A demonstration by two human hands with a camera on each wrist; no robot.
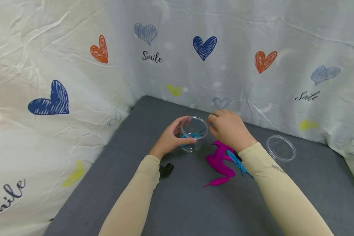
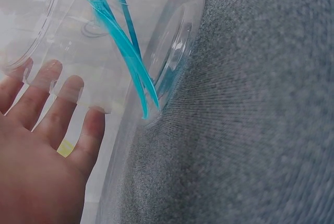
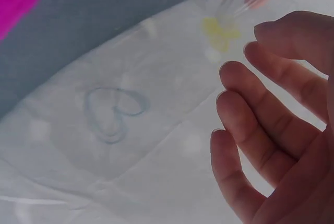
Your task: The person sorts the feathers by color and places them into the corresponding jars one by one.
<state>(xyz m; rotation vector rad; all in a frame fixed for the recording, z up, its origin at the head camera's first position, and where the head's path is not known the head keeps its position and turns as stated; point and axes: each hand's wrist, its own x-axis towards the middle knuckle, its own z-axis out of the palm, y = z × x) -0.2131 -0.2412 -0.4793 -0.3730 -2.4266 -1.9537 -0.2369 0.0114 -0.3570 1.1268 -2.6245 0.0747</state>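
While the left hand (image 1: pixel 169 139) curls around the clear cup (image 1: pixel 193 133) on the grey worktop (image 1: pixel 183 203), the right hand (image 1: pixel 228 129), fingers relaxed and empty, should move gently, I think, so the blue feather (image 2: pixel 125 51) stays inside.

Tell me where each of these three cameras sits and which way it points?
Head: worn on the head, looking forward and down at the grey table; both sleeved arms show, left hand holding the clear cup.
Left wrist: beside the left palm, facing the cup.
Right wrist: behind the open right hand, facing the heart-printed cloth.
Shared: blue feather in the cup.
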